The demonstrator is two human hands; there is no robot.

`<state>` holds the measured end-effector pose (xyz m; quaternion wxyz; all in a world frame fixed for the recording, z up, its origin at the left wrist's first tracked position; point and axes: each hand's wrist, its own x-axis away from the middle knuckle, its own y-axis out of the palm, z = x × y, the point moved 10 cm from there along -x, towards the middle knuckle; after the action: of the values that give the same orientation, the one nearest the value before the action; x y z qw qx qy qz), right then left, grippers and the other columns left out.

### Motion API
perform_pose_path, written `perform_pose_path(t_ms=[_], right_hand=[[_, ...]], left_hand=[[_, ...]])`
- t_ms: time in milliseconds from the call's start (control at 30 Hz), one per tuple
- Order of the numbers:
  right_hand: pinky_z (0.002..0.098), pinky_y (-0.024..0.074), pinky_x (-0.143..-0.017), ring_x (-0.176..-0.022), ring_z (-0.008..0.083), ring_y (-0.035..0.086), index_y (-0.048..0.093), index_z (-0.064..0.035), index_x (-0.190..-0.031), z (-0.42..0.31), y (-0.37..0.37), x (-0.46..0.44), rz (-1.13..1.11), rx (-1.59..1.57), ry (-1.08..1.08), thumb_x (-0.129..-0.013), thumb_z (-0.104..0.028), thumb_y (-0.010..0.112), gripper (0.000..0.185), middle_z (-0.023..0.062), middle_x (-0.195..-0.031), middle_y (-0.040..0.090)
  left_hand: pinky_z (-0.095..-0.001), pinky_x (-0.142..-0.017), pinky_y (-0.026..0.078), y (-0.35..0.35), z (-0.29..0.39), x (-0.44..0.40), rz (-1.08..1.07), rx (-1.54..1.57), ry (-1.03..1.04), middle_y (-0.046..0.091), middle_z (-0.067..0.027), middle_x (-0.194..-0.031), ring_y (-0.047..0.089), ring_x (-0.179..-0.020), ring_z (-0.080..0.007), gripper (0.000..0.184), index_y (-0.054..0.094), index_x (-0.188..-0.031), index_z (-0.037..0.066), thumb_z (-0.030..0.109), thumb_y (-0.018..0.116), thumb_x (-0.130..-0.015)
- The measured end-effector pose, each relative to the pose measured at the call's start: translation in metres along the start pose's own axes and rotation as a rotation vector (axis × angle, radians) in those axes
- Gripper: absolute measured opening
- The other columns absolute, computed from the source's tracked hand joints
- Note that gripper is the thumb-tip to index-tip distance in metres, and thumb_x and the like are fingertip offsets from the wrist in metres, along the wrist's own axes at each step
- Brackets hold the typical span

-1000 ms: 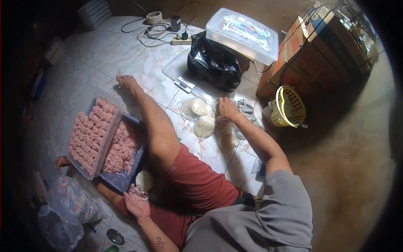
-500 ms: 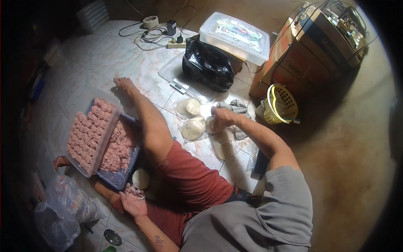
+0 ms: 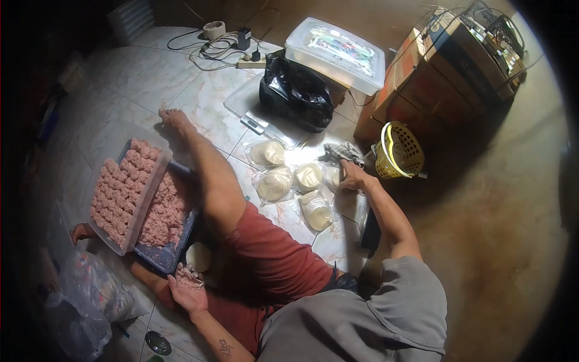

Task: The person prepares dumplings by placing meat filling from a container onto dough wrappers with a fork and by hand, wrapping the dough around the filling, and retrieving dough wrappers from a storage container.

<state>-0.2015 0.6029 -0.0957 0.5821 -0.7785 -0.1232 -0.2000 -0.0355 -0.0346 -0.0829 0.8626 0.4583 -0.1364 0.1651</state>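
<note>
My right hand (image 3: pixel 353 175) is at the far end of the floor packs, its fingers bent at the edge of a clear plastic pack of round pale wrappers (image 3: pixel 333 176). Several similar packs lie beside it, among them a round-wrapper pack (image 3: pixel 308 177) and a lower pack (image 3: pixel 317 211). Just beyond that hand is a crumpled checked cloth (image 3: pixel 345 152). Palm up, my left hand (image 3: pixel 190 291) rests near my lap with its fingers apart and pink minced bits stuck to it. Near its fingertips sits a round pale stack (image 3: pixel 198 257).
A clear tray of pink mince balls (image 3: pixel 117 202) rests across a blue tub of pink mince (image 3: pixel 166 217). Ahead are a black plastic bag (image 3: pixel 295 93), a lidded clear box (image 3: pixel 335 54), a yellow basket (image 3: pixel 399 151) and cardboard boxes (image 3: pixel 434 90). Cables (image 3: pixel 214 51) lie farther back.
My right hand has moved right, away from over the middle packs, which now show fully. The cloth is bunched farther back. My left hand stays palm up in nearly the same place.
</note>
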Motion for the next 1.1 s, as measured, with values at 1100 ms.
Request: perform_pose_path(t_ms=[1100], right_hand=[[0.0397, 0.0490, -0.098, -0.112, 0.0297, 0.060, 0.045, 0.0074, -0.137, -0.116, 0.033, -0.009, 0.108, -0.480, -0.308, -0.067, -0.027, 0.086, 0.088, 0.0212, -0.124, 0.060]], left_hand=[[-0.0381, -0.074, 0.056, 0.001, -0.001, -0.001, 0.060, 0.046, 0.042, 0.068, -0.0078, -0.098, 0.065, -0.081, -0.0212, 0.047, 0.064, -0.116, 0.008, 0.051, 0.057, -0.099]])
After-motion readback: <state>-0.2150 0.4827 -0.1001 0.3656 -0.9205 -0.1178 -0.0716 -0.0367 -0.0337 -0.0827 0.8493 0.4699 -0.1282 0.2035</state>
